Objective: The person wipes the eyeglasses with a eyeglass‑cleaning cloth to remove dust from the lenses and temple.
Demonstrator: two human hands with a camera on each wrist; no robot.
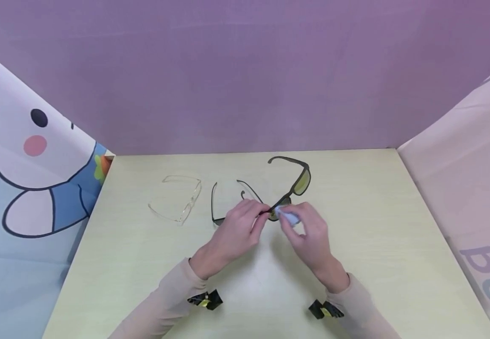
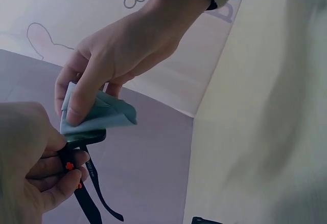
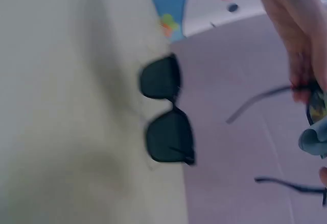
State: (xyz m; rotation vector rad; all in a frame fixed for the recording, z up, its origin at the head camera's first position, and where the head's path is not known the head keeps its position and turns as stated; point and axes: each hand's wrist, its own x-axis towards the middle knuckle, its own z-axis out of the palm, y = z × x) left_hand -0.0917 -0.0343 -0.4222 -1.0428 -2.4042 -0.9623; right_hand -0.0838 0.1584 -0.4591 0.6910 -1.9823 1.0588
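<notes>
My left hand [image 1: 234, 230] grips black-framed sunglasses with yellow-green lenses [image 1: 302, 182] near one end, above the table. Fingers and thumb curl round a temple bearing small red marks in the left wrist view. A folded light-blue cloth [image 1: 289, 217] is pinched in my right hand [image 1: 310, 238], touching the nearer lens. That cloth [image 2: 104, 115] covers part of the lens in the left wrist view. Behind my left hand, a second pair of dark sunglasses [image 1: 212, 202] lies partly hidden; both of its dark lenses [image 3: 168, 134] show in the right wrist view.
Thin, clear-looking eyeglasses [image 1: 191, 205] with temples spread lie on the pale table [image 1: 376, 212], left of the dark sunglasses. A purple backdrop [image 1: 245, 84] stands behind the table, with printed cloth panels [image 1: 37, 188] at the sides.
</notes>
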